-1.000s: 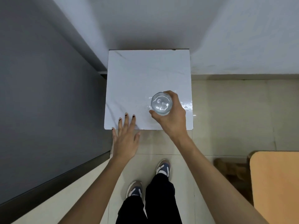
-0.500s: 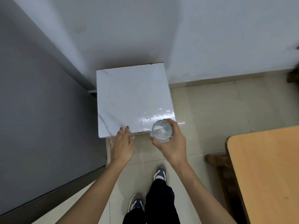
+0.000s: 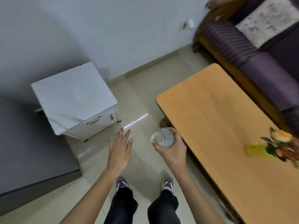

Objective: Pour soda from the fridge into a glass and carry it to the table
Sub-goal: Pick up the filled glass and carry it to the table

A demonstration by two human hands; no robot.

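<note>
A clear glass (image 3: 163, 137) with pale liquid in it is gripped from the side by my right hand (image 3: 172, 148); it hangs over the tiled floor, just left of the wooden table (image 3: 226, 126). My left hand (image 3: 120, 147) is held out flat over the floor with its fingers spread and nothing in it. It is apart from the white marble-topped cabinet (image 3: 72, 97) at the left. The grey fridge (image 3: 24, 143) fills the left edge.
On the table's right side lies a blurred yellow vase with orange flowers (image 3: 273, 146). A purple sofa (image 3: 258, 50) with a pale cushion stands behind the table. My two shoes (image 3: 144, 185) are on the beige tiles between cabinet and table.
The glass has left the white cabinet's top and moved right toward the wooden table. My left hand has come off the cabinet's edge. The view has swung right, showing table and sofa.
</note>
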